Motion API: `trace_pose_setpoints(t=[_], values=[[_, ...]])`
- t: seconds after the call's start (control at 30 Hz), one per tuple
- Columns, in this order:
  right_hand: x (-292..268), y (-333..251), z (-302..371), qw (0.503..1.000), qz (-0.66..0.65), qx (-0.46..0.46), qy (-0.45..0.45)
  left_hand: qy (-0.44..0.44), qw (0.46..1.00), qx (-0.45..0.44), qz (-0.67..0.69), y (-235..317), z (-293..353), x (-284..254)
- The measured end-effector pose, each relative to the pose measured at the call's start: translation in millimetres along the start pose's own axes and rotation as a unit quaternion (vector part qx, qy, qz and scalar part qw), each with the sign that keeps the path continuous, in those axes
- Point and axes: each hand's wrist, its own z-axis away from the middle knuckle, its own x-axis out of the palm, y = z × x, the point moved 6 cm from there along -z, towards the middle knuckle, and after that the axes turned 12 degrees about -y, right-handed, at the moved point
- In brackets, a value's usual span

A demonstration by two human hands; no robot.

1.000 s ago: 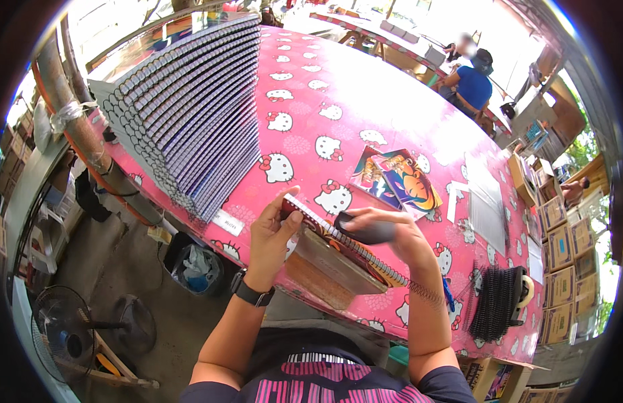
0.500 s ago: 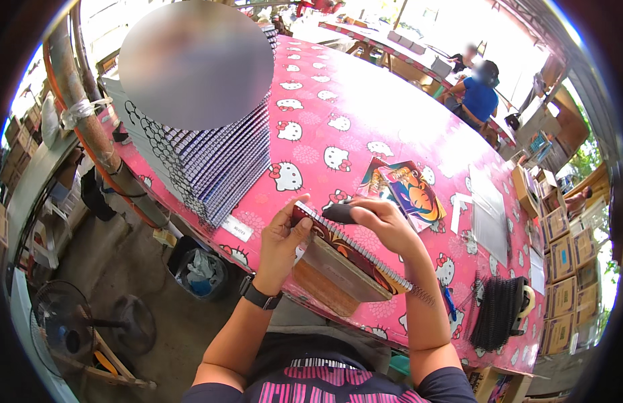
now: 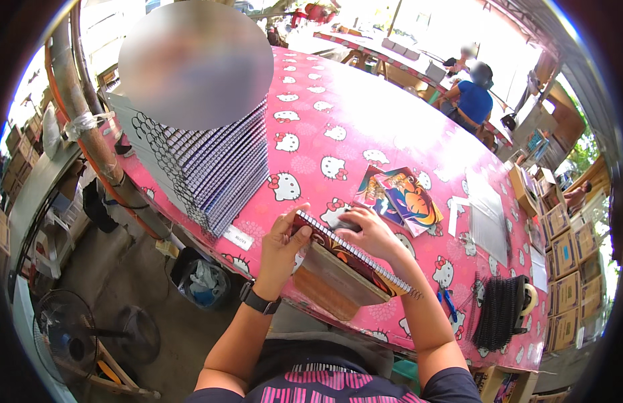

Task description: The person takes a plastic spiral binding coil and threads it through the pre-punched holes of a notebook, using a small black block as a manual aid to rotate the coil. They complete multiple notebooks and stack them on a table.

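Note:
My left hand (image 3: 282,242) grips the left end of a spiral notebook (image 3: 348,254) with a dark red and orange patterned cover, thumb on its near face. A wire coil runs along its upper edge, and loose turns stick out past the right end. The notebook is tilted against a wooden block (image 3: 331,295) at the table's near edge. Just behind the coil, my right hand (image 3: 372,234) is closed on a small black object (image 3: 347,226), whose kind I cannot make out; the notebook and fingers partly hide it.
Bright illustrated covers (image 3: 409,198) lie beyond my right hand, with clear plastic sheets (image 3: 486,218) farther right. Blue-handled pliers (image 3: 448,304) and a bundle of black coils (image 3: 501,314) lie at right. A tall stack of spiral-bound notebooks (image 3: 221,168) stands at left, beside a metal post (image 3: 100,151).
My right hand has come down and slightly left, bringing the black object lower behind the notebook's coil. The left hand keeps its grip. The view has shifted slightly.

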Motion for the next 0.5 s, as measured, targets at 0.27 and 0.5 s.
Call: trace_pose_setpoints(t=[0.27,0.5], values=[[-84.0,-81.0,67.0,0.967,-0.178,-0.163,0.083,-0.083,0.969,0.146,-0.184,46.8,-13.2,35.2],[-90.6,-102.6,96.7,0.951,-0.157,-0.169,0.205,-0.118,0.988,0.092,-0.049,48.6,-11.8,80.9]])
